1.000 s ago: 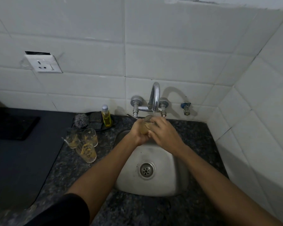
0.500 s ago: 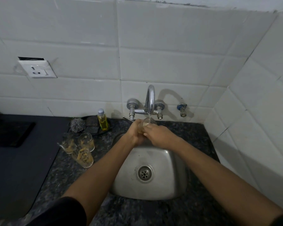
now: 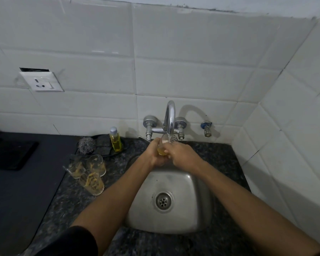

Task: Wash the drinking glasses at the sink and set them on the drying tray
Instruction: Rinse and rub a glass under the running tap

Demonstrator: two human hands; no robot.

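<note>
A person's left hand [image 3: 154, 154] and right hand [image 3: 181, 154] wrap a drinking glass [image 3: 164, 145] between them under the tap [image 3: 169, 117], over the back of the steel sink [image 3: 192, 209]; both sets of fingers curl round it, hiding most of the glass. Three more glasses [image 3: 90, 172] stand clustered on the dark counter [image 3: 72, 209], left of the sink, beside one yellow bottle [image 3: 115, 140] and a scrubber [image 3: 87, 145]

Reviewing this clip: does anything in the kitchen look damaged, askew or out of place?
Yes. The wall socket sits crooked on the tiles, with a dark gap showing above its plate, as if it has pulled away from the wall. Otherwise both hands hold a glass under the tap, and three glasses stand upright beside the sink.
</note>
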